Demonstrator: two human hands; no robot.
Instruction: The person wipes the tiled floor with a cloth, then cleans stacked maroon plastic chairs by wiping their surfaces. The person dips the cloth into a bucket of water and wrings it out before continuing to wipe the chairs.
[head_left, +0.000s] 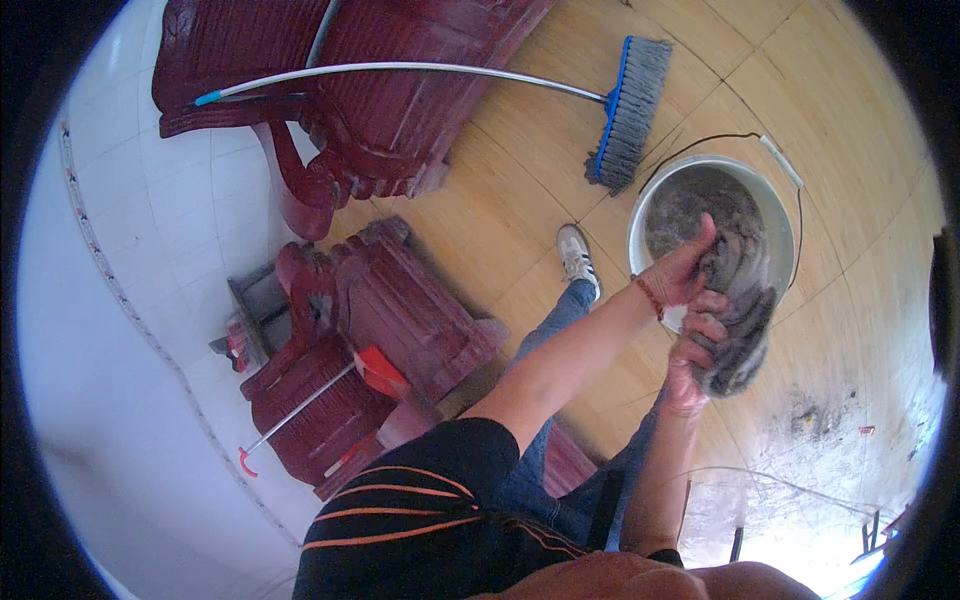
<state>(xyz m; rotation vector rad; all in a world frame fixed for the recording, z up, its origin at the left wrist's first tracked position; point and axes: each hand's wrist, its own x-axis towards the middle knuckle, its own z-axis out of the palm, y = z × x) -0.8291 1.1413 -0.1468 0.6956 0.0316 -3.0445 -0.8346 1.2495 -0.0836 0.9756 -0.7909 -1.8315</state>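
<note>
My left hand (679, 270), with a beaded bracelet on its wrist, grips the upper part of a bunched grey cloth (739, 300), thumb raised. Just below it my right hand (697, 360) has its fingers wrapped around the cloth's lower part. The cloth looks wet and is folded on itself. It is held over the near rim of a round, light-coloured bucket (636, 232). Dark, murky water (679, 199) shows inside the bucket, partly hidden by the cloth and my left hand. The bucket's wire handle (780, 161) has a pale grip and hangs on the far side.
A blue push broom (630, 112) has its handle across a dark red wooden bench (405, 97). A red dustpan (381, 371) rests by a matching wooden chair (322, 420). My shoe (576, 259) stands on the tan tiled floor (517, 210), left of the bucket. Dark stains (814, 420) mark the floor at right.
</note>
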